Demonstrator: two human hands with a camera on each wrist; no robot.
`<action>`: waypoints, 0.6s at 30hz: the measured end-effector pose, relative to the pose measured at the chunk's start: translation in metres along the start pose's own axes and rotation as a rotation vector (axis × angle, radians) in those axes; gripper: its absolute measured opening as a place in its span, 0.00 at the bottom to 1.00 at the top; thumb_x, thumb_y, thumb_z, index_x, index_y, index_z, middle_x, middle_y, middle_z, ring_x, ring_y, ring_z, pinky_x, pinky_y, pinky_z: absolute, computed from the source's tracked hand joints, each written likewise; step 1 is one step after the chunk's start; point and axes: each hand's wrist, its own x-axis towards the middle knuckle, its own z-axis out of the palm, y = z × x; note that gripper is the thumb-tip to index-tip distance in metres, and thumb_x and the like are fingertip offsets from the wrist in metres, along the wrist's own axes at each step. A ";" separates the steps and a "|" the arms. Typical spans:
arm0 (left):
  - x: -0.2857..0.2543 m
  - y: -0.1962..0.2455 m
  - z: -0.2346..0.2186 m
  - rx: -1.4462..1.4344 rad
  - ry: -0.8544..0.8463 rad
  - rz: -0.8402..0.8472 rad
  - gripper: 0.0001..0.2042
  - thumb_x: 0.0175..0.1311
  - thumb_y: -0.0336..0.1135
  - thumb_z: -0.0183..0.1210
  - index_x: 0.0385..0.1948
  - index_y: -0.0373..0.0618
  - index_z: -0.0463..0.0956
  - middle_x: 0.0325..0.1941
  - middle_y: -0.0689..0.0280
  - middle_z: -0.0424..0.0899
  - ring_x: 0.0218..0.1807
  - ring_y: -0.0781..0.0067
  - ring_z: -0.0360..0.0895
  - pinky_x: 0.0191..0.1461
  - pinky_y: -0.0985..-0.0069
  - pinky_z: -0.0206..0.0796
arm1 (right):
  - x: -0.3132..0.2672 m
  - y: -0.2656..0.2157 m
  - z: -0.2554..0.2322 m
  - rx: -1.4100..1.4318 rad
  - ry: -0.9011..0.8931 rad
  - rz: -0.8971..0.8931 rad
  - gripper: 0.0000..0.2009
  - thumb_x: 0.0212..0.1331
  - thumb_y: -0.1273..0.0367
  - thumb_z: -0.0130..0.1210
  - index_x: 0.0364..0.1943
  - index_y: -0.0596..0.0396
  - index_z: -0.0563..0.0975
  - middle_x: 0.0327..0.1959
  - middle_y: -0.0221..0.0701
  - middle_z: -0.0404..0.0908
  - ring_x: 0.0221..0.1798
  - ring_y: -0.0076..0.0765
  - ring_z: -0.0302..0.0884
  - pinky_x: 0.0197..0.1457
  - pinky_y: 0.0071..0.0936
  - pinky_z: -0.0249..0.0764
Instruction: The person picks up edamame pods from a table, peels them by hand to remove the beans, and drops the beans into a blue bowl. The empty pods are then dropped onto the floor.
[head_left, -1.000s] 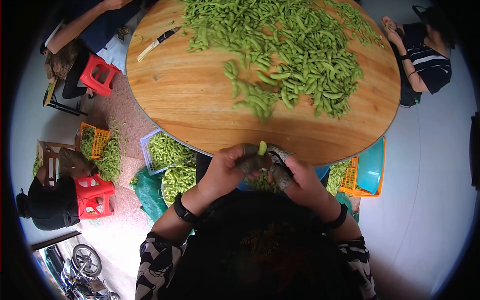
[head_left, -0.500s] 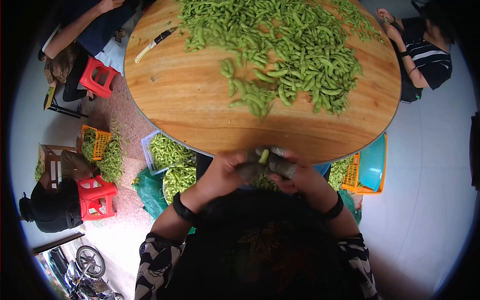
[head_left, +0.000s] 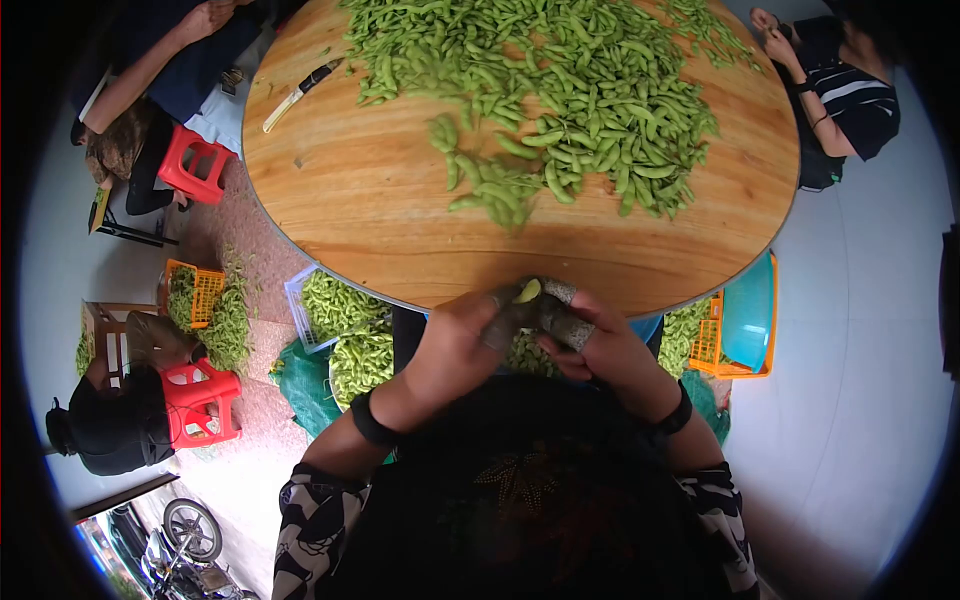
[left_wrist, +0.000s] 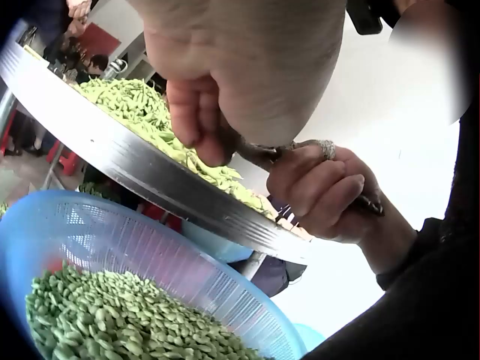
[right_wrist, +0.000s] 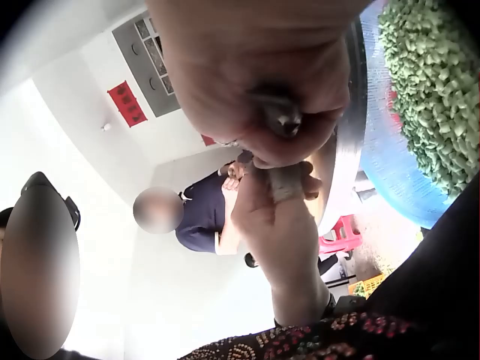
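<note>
A green soybean pod stands up between my hands at the table's near edge. My left hand pinches it between thumb and fingers, some of them in dark covers. My right hand, with grey wraps on its fingers, meets the left at the pod. Its fingers curl round a slim dark tool, whose end pokes out of the fist in the left wrist view; its working end is hidden. Below the hands, in the left wrist view, a blue colander holds shelled beans.
A large heap of pods covers the far part of the round wooden table. A knife lies at its left. Crates of pods and red stools stand around on the floor. Other people sit nearby.
Both hands stay together at the table edge. The pod has tilted and shows less above the fingers, and the right hand's fingers have closed in beside it. The head view has shifted slightly.
</note>
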 end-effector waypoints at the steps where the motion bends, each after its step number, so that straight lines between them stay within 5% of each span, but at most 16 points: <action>1: 0.002 0.001 -0.010 -0.582 -0.150 -0.354 0.04 0.58 0.27 0.58 0.33 0.38 0.76 0.25 0.61 0.78 0.25 0.68 0.76 0.30 0.71 0.68 | -0.003 0.000 -0.004 -0.001 -0.067 0.007 0.15 0.65 0.69 0.47 0.56 0.49 0.69 0.28 0.23 0.74 0.19 0.14 0.60 0.20 0.14 0.55; 2: 0.002 0.002 -0.016 -1.163 -0.300 -0.710 0.05 0.61 0.27 0.56 0.35 0.36 0.76 0.25 0.65 0.78 0.25 0.74 0.75 0.29 0.74 0.67 | -0.006 -0.001 -0.007 -0.004 -0.135 0.014 0.16 0.64 0.67 0.49 0.56 0.50 0.69 0.29 0.23 0.74 0.21 0.14 0.62 0.21 0.14 0.57; 6: -0.005 -0.002 -0.011 -1.032 -0.391 -0.603 0.06 0.64 0.24 0.51 0.38 0.35 0.75 0.25 0.70 0.77 0.27 0.80 0.74 0.31 0.80 0.65 | -0.003 0.008 -0.013 -0.245 -0.086 -0.170 0.20 0.59 0.65 0.56 0.55 0.55 0.70 0.32 0.29 0.78 0.26 0.24 0.73 0.27 0.19 0.67; 8: -0.003 0.010 -0.011 -0.705 -0.350 -0.516 0.05 0.62 0.21 0.50 0.35 0.35 0.75 0.25 0.69 0.78 0.28 0.79 0.75 0.32 0.79 0.67 | 0.006 0.019 -0.012 -0.973 0.350 -0.745 0.25 0.52 0.64 0.63 0.54 0.58 0.70 0.35 0.39 0.80 0.35 0.41 0.80 0.35 0.31 0.75; 12: -0.002 0.015 -0.008 -0.630 -0.242 -0.285 0.09 0.58 0.19 0.49 0.37 0.37 0.76 0.24 0.66 0.79 0.29 0.77 0.77 0.33 0.77 0.69 | 0.011 0.021 -0.008 -1.197 0.272 -0.762 0.23 0.44 0.67 0.64 0.46 0.62 0.73 0.36 0.47 0.78 0.38 0.54 0.79 0.39 0.41 0.76; 15: -0.004 0.012 -0.010 -0.546 -0.257 -0.201 0.12 0.55 0.18 0.50 0.39 0.39 0.77 0.24 0.64 0.79 0.29 0.74 0.79 0.34 0.75 0.70 | 0.009 0.024 0.004 -1.384 0.325 -0.618 0.17 0.44 0.69 0.62 0.39 0.61 0.73 0.33 0.46 0.77 0.36 0.55 0.78 0.35 0.44 0.75; 18: -0.008 0.010 -0.014 -0.448 -0.225 -0.170 0.10 0.54 0.17 0.50 0.35 0.39 0.76 0.24 0.63 0.80 0.29 0.71 0.80 0.34 0.75 0.70 | 0.014 0.030 0.002 -1.373 0.377 -0.728 0.14 0.44 0.71 0.61 0.34 0.60 0.72 0.28 0.45 0.76 0.32 0.54 0.77 0.32 0.45 0.74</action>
